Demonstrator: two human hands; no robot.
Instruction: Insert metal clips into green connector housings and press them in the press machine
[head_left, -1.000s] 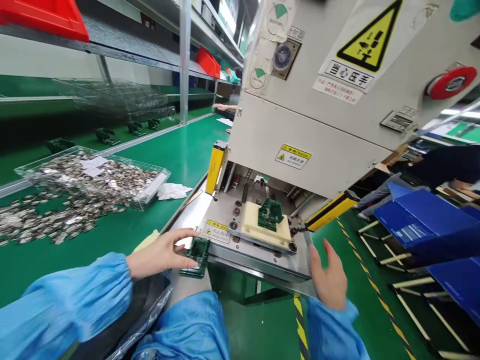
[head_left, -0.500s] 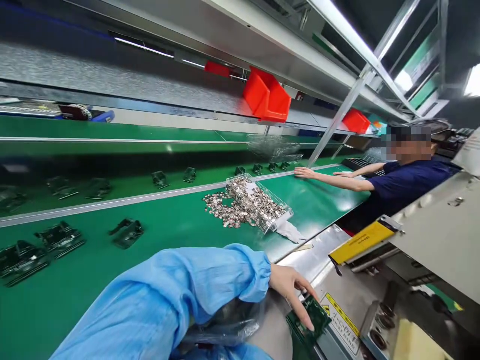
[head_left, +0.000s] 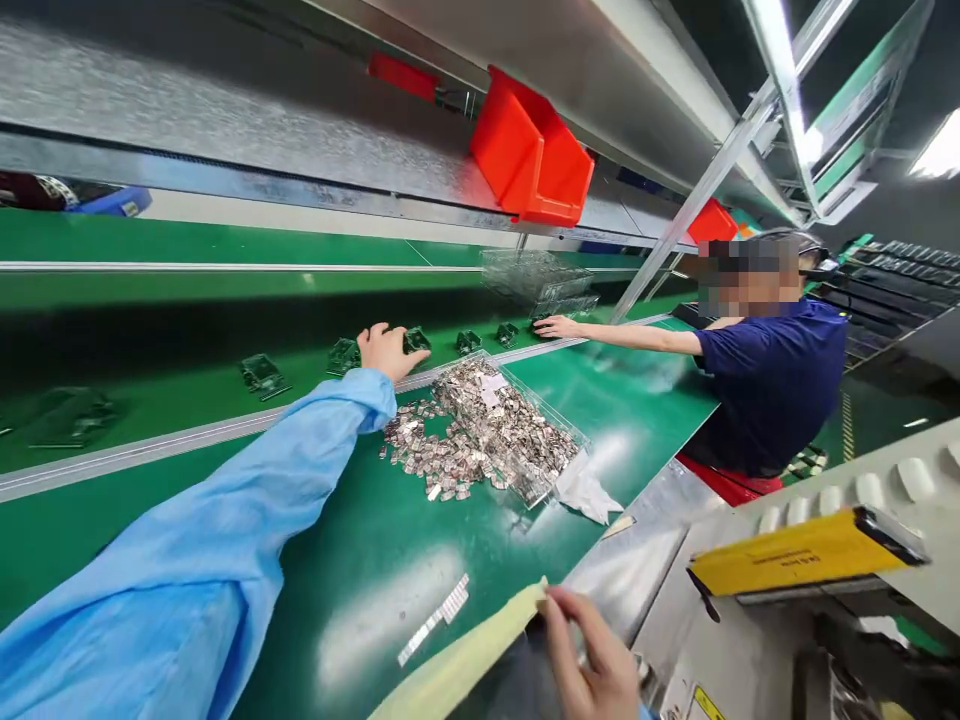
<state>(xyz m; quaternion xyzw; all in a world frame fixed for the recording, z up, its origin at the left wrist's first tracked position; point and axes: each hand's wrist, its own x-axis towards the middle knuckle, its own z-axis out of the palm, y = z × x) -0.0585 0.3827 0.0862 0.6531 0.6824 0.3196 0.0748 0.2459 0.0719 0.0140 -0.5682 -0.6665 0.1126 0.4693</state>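
My left hand (head_left: 386,352), in a blue sleeve, reaches over the far green strip with its fingers apart. One green circuit board (head_left: 416,341) sits by its thumb and fingers; I cannot tell whether they touch it. A second circuit board (head_left: 343,356) lies just left of the hand. Low in the view, my right hand (head_left: 596,655) pinches the tip of a pale yellow strip (head_left: 469,655), whose other end runs out of the frame. A short row of small silvery pieces (head_left: 435,620) lies on the green table beyond the strip.
A clear plastic box (head_left: 517,430) lies tipped, with small metal pieces spilled out. A co-worker (head_left: 772,370) reaches to the far strip at right. Red bins (head_left: 529,150) stand on the shelf above. Metal machinery and a yellow bar (head_left: 802,552) occupy the right.
My left hand has left the green circuit board at the machine and moved to the far strip. My right hand has come into view with the yellow strip. The view has shifted.
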